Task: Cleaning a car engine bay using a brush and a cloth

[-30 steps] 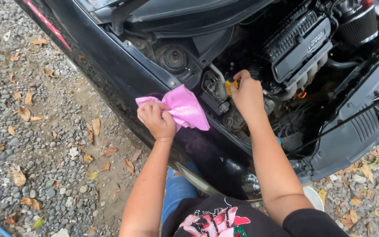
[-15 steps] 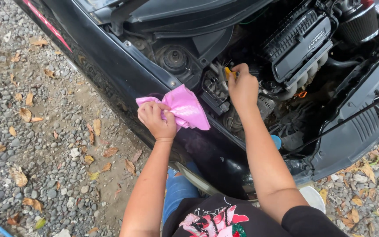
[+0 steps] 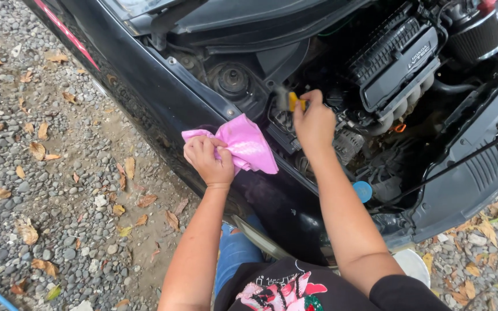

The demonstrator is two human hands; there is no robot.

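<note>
My left hand (image 3: pixel 206 159) grips a pink cloth (image 3: pixel 244 144) and holds it over the black fender (image 3: pixel 162 109) of a car with its bonnet up. My right hand (image 3: pixel 313 122) reaches into the engine bay and closes on a small yellow handle (image 3: pixel 293 101), which sticks up beside the black engine cover (image 3: pixel 396 60). What hangs below the yellow handle is hidden by my fingers and by blur.
A blue round cap (image 3: pixel 362 190) sits low in the engine bay near my right forearm. A thin prop rod (image 3: pixel 456 164) crosses the bay at the right. Gravel with dry leaves (image 3: pixel 41 190) lies to the left of the car.
My right hand has moved up and to the left inside the engine bay, drawing the yellow handle with it. My left hand and the pink cloth have stayed in place.
</note>
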